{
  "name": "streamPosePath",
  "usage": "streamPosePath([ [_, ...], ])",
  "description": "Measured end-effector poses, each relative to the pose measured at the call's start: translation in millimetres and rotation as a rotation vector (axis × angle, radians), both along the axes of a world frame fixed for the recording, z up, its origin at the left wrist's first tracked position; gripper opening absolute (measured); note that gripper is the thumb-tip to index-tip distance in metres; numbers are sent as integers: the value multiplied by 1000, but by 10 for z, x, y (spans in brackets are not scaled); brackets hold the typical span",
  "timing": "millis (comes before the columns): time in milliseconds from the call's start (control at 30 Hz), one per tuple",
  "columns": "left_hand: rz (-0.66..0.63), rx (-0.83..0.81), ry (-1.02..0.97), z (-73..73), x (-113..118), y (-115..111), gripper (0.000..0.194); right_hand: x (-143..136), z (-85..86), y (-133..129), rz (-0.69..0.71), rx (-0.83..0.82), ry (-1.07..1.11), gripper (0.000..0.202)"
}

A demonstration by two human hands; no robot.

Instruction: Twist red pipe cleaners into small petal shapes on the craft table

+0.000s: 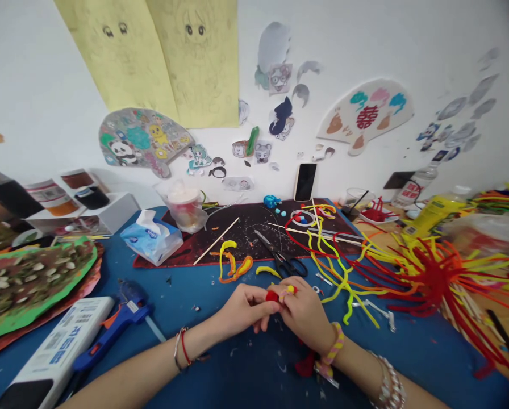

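Both hands meet at the near middle of the blue table. My left hand pinches a small fuzzy red piece between thumb and fingers. My right hand is closed against the same red piece from the other side, its fingers curled. On a finger of the right hand sits a pink and yellow ring. A dark red fuzzy bit shows below the right wrist, beside a pink and yellow braided band. Black-handled scissors lie just beyond the hands.
Yellow and orange pipe cleaners lie ahead, and a large red-yellow bundle spreads at the right. A blue glue gun, a white power strip and a tissue pack are at the left. A phone leans on the wall.
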State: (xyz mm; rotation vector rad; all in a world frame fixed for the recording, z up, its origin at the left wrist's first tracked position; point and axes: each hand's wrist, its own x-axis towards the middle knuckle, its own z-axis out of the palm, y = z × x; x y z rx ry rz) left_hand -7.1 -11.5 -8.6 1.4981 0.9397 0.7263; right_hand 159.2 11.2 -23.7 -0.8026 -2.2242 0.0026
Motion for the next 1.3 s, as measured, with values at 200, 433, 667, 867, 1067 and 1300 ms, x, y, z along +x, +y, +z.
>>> streamPosePath([
  [200, 82, 479, 332, 181, -69, 64, 24, 68, 91, 78, 13, -53, 49, 13],
  [433, 24, 162, 180, 152, -132, 124, 20, 52, 42, 68, 118, -312, 118, 10],
  [667, 107, 572, 440, 224, -225, 203, 22, 29, 156, 39, 179, -681, 190, 25],
  [867, -139, 993, 615, 211, -343, 179, 25, -3, 217, -4, 487, -1268, 280, 31],
  [1067, -47, 834, 458, 82, -288, 122, 26, 15, 111, 11, 717, -1736, 525, 27],
  [1300, 130, 795, 561, -94, -177, 133, 27, 25, 133, 45, 631, -1638, 481, 30],
])
